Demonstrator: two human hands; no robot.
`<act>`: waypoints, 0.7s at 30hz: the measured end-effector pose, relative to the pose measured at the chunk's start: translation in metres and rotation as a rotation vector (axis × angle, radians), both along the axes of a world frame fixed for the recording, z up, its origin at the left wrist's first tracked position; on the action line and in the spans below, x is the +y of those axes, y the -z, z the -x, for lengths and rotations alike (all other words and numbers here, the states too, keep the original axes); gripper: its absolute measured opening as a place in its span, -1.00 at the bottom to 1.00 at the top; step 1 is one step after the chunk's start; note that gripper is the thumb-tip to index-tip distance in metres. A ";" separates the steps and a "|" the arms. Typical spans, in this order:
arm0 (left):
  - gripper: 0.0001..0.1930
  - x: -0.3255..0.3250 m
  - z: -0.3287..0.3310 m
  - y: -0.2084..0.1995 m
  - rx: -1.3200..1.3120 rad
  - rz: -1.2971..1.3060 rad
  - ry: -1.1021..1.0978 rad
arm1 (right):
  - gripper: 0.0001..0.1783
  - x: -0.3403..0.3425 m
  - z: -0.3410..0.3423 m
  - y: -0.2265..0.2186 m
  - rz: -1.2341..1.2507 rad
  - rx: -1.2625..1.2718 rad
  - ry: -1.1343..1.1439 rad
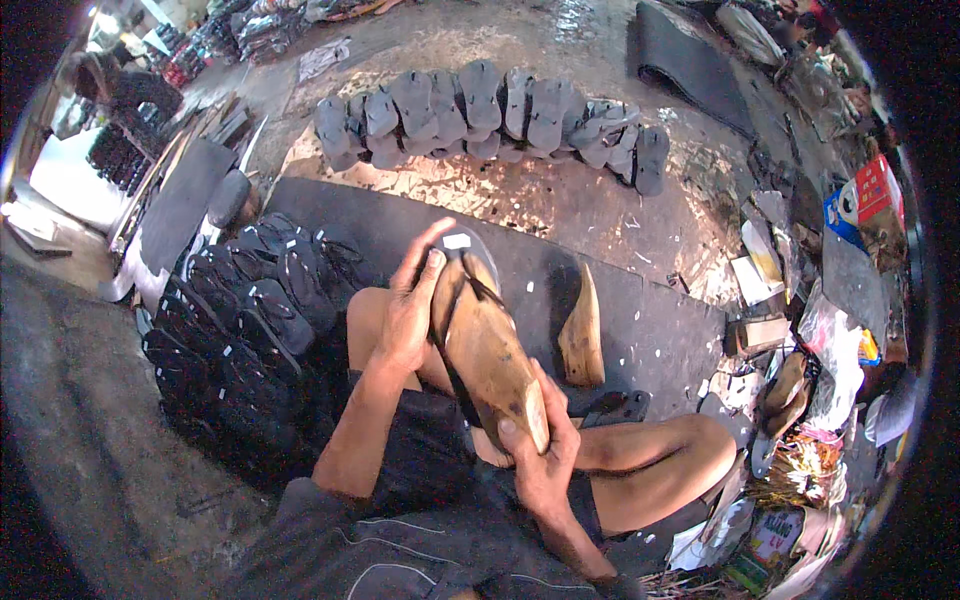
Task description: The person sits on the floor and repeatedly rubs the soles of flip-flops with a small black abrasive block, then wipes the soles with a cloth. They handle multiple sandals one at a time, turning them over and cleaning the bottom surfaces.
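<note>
A wooden shoe last (490,345) lies on a dark flip-flop, under its black strap (486,292). A small white label (457,241) sits at the toe end of the sole. My left hand (405,325) is closed around the toe side of the flip-flop, its thumb by the strap. At the heel end my right hand (548,450) grips the last, with the thumb on its side; the fingers behind are partly hidden. To the right, a second wooden last (581,335) rests on the black mat (655,310), just beyond my bent leg.
On the left is a big pile of black flip-flops (250,320) with white labels. A row of grey soles (480,110) stands across the far floor. Boxes, including a red one (880,195), plastic and scraps crowd the right. A dark rolled sheet (690,75) lies at the far right.
</note>
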State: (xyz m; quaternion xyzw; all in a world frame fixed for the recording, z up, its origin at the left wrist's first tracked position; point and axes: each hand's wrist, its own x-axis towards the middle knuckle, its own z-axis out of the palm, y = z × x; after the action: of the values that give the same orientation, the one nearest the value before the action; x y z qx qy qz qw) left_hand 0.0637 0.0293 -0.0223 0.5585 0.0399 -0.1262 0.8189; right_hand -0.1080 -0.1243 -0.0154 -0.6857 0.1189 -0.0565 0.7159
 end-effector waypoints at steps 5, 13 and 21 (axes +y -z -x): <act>-0.41 -0.016 -0.004 0.020 -0.001 0.213 0.020 | -0.19 0.010 -0.029 0.022 0.089 -0.196 0.063; -0.50 -0.001 0.072 0.055 0.524 0.278 0.194 | -0.38 -0.004 -0.025 0.045 0.039 -0.135 -0.135; -0.47 -0.003 0.074 0.011 0.427 0.210 0.295 | -0.56 -0.025 -0.021 0.071 -0.365 0.203 -0.035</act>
State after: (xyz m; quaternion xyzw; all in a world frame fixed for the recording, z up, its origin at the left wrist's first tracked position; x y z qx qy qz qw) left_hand -0.0106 0.0263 -0.0337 0.4311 0.1164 -0.3621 0.8182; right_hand -0.0867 -0.1488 -0.0861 -0.5486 0.1868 0.0479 0.8135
